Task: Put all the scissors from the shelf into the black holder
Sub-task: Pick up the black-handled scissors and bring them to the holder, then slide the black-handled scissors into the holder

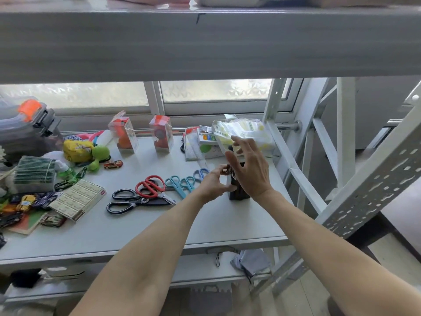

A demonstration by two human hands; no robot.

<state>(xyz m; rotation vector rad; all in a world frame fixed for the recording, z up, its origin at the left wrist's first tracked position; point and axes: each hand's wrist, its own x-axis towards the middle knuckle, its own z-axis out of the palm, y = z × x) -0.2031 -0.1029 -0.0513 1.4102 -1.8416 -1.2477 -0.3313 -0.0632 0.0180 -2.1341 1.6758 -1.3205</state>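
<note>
The black holder stands on the grey shelf, mostly hidden behind my hands. My left hand pinches the dark handle of a pair of scissors at the holder's mouth. Beside the holder's right side my right hand is raised with its fingers spread and holds nothing. To the left lie black scissors, red scissors, two teal scissors and a blue pair, partly behind my left hand.
A flat box, toy cars and snack packets fill the shelf's left. Clear toy boxes and a plastic tub stand at the back. A perforated upright rises at right, and the upper shelf hangs overhead.
</note>
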